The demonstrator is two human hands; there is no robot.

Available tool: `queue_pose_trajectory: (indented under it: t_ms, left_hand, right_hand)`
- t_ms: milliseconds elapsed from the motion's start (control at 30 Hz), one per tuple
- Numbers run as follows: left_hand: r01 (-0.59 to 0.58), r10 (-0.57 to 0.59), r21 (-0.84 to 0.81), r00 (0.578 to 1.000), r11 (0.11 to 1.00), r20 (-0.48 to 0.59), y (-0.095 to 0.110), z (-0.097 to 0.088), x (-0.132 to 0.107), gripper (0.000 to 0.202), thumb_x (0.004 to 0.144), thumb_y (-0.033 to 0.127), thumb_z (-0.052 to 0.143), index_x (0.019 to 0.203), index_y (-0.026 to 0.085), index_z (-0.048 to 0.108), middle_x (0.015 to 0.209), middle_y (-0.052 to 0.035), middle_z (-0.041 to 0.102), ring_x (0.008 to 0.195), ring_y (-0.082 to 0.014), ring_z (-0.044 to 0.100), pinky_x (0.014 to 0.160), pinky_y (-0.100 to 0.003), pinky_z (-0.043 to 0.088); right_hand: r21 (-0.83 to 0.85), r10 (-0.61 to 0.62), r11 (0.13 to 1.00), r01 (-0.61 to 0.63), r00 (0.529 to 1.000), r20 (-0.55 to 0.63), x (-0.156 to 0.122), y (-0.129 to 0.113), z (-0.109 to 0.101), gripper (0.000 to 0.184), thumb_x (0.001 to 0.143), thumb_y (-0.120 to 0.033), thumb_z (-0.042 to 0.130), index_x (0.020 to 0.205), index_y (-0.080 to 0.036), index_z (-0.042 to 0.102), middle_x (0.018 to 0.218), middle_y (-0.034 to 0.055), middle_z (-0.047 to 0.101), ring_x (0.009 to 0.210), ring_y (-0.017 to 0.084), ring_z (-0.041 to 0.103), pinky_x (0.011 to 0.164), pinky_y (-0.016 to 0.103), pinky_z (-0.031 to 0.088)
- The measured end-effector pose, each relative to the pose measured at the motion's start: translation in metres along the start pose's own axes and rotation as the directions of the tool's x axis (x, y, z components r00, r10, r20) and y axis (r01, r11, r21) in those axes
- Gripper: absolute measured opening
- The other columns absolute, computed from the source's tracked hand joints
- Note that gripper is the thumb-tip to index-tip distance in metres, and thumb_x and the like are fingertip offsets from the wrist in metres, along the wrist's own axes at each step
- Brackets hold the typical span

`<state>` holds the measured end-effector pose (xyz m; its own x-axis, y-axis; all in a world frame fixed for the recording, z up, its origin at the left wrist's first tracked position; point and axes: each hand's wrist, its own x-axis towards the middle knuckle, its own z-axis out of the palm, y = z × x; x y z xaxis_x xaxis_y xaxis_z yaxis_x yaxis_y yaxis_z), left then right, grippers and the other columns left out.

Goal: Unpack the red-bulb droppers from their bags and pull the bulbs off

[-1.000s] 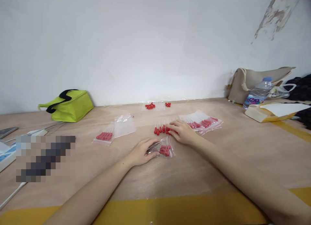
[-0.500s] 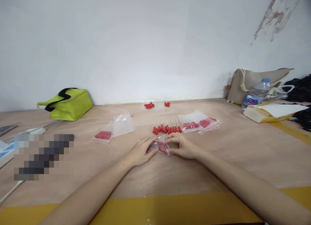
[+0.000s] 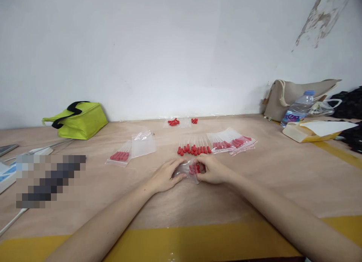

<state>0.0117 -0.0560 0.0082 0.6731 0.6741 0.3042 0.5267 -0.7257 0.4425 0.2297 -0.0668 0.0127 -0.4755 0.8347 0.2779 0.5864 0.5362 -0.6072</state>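
Bottle, right side of the view: carries a label with large purple lettering. Legible characters: apparently "e" and "p", towards the right end of the visible word. Characters to their left: curved away with the surface, not legible with certainty. Full brand name: cannot be read. Other print: too small to tell.

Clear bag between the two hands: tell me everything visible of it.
The clear bag looks like thin, glossy, crinkled plastic. It sits low at the table between the left hand and right hand, touching both. Red ends show at its right side, partly covered; whether its mouth is open is unclear.
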Motion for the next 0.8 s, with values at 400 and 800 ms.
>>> queue_pose_trajectory:
  t_ms: [400, 800]
  left_hand:
    - [-0.015, 0.015, 0.0, 1.0, 1.0, 0.023, 0.0, -0.003, 0.0, 0.047, 0.082, 0.036, 0.052, 0.125, 0.022, 0.04, 0.122, -0.0073, 0.052, 0.111, -0.0202, 0.049, 0.095, -0.038, 0.04]
    - [-0.178, 0.177, 0.095, 0.984, 0.979, 0.02, 0.0, -0.007, -0.003, 0.055, 0.083, 0.036, 0.05, 0.134, 0.024, 0.031, 0.139, -0.0071, 0.034, 0.13, -0.0225, 0.027, 0.106, -0.044, 0.027]
  right_hand:
    - [0.364, 0.183, 0.909, -0.204, 0.979, 0.09, -0.003, 0.003, -0.009, 0.027, 0.059, -0.011, 0.06, 0.084, -0.018, 0.054, 0.06, -0.0064, 0.052, 0.051, 0.006, 0.046, 0.047, 0.018, 0.036]
    - [0.793, 0.474, 0.493, -0.358, 0.875, 0.1, -0.007, 0.045, -0.055, 0.022, 0.06, -0.026, 0.072, 0.079, -0.016, 0.066, 0.075, 0.004, 0.068, 0.054, 0.008, 0.057, 0.049, 0.019, 0.046]
